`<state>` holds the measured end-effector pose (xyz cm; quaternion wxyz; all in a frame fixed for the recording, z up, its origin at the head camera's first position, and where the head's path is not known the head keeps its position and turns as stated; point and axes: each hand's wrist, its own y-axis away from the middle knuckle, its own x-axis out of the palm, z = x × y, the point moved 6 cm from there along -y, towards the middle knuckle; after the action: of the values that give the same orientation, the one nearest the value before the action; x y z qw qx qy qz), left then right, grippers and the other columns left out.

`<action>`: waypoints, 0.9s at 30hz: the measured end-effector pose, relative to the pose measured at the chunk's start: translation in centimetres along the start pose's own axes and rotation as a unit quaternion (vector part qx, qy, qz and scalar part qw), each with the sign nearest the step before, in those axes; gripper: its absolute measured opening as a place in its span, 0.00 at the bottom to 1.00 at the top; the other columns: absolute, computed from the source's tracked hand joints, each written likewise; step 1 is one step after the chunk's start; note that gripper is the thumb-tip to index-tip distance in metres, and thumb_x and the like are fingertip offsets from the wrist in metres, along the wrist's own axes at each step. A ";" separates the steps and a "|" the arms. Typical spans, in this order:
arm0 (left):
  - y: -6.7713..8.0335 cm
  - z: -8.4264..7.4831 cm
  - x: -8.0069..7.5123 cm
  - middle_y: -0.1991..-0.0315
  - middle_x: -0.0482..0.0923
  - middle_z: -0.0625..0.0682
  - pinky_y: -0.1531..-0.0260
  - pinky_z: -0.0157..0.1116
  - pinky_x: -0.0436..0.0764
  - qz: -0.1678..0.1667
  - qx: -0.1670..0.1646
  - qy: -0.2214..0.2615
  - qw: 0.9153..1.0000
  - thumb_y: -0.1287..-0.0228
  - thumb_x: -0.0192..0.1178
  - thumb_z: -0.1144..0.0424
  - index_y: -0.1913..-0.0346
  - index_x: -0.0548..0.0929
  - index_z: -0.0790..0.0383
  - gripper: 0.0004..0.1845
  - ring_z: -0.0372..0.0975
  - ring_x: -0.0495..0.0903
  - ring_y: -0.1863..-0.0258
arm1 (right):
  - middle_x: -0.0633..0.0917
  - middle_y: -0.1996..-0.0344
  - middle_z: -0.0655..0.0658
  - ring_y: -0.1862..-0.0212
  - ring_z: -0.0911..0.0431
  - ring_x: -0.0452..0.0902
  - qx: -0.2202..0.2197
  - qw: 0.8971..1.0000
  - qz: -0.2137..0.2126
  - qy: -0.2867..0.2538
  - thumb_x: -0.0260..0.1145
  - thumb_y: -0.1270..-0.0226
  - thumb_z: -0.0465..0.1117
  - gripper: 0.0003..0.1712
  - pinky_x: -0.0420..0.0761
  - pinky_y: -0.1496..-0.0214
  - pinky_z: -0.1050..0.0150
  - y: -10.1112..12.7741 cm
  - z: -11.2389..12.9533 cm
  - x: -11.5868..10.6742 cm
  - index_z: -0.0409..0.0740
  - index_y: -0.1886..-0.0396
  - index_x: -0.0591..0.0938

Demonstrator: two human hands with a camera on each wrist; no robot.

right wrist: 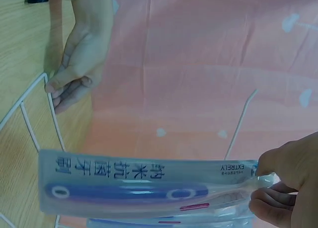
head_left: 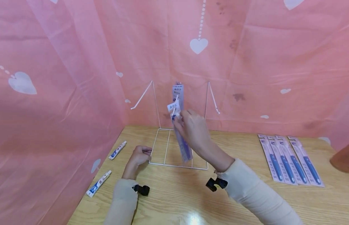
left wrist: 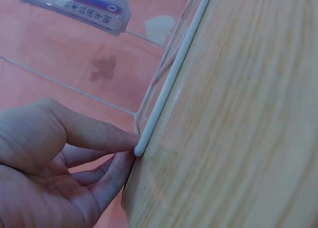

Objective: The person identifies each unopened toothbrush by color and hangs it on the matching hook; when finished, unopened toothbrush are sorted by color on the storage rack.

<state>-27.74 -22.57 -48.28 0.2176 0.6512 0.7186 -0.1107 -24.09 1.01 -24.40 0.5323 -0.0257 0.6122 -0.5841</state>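
In the middle of the head view I see my right hand (head_left: 191,126) raised above the bench (head_left: 241,200), its thumb and fingertips pinching the top end of a packaged toothbrush (head_left: 182,142) right at the centre hook of the white wire rack (head_left: 180,165). The pack hangs with its long axis close to upright, top end at the hook and the dark blue handle end pointing down toward the rack's base frame. Another pack (head_left: 178,92) already sits on that centre hook behind it; the rack's two outer hooks, toward the upper left and upper right of the rack, carry nothing. In the right wrist view the held pack (right wrist: 144,186) runs across the lower part of the frame, its printed face toward the camera, my fingertips (right wrist: 271,208) closed on its end at the lower right. My left hand (head_left: 138,157) lies low at the near left corner of the rack's base; in the left wrist view its fingers (left wrist: 99,136) are loosely bent, tips touching the rounded corner of the wire. Two toothpaste tubes (head_left: 99,183) lie at the lower left of the bench, well apart from the rack. Four more toothbrush packs (head_left: 291,160) lie flat side by side at the right, handle ends toward me.
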 end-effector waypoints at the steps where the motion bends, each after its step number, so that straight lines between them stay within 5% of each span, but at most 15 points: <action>1: 0.0 0.0 0.0 0.64 0.82 0.57 0.60 0.36 0.80 0.001 0.001 0.000 1.000 0.56 0.61 0.84 0.52 0.84 0.76 0.22 0.44 0.79 0.63 | 0.81 0.78 0.42 0.79 0.53 0.76 0.005 1.000 0.003 -0.002 0.65 0.37 0.35 0.10 0.75 0.82 0.62 -0.2 -0.2 0.2 0.38 0.77 0.77; 12: 0.3 -0.4 -0.1 0.63 0.82 0.58 0.59 0.37 0.81 0.004 0.005 0.002 1.000 0.56 0.61 0.84 0.52 0.83 0.76 0.22 0.45 0.79 0.63 | 0.77 0.84 0.44 0.82 0.54 0.71 0.043 0.999 0.016 -0.010 0.62 0.37 0.34 0.09 0.69 0.84 0.62 -2.5 -2.6 2.2 0.37 0.77 0.78; 27: 0.2 -0.3 -0.1 0.64 0.82 0.59 0.60 0.36 0.81 0.006 0.008 0.008 1.000 0.57 0.61 0.85 0.53 0.83 0.77 0.22 0.45 0.79 0.63 | 0.81 0.77 0.42 0.76 0.51 0.77 0.117 0.991 0.068 0.013 0.63 0.36 0.37 0.08 0.77 0.77 0.59 -4.1 -4.7 3.7 0.36 0.70 0.81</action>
<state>-27.61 -22.52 -47.91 0.2071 0.6577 0.7158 -0.1101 -31.30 0.49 -24.87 0.5619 0.0858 0.5468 -0.6147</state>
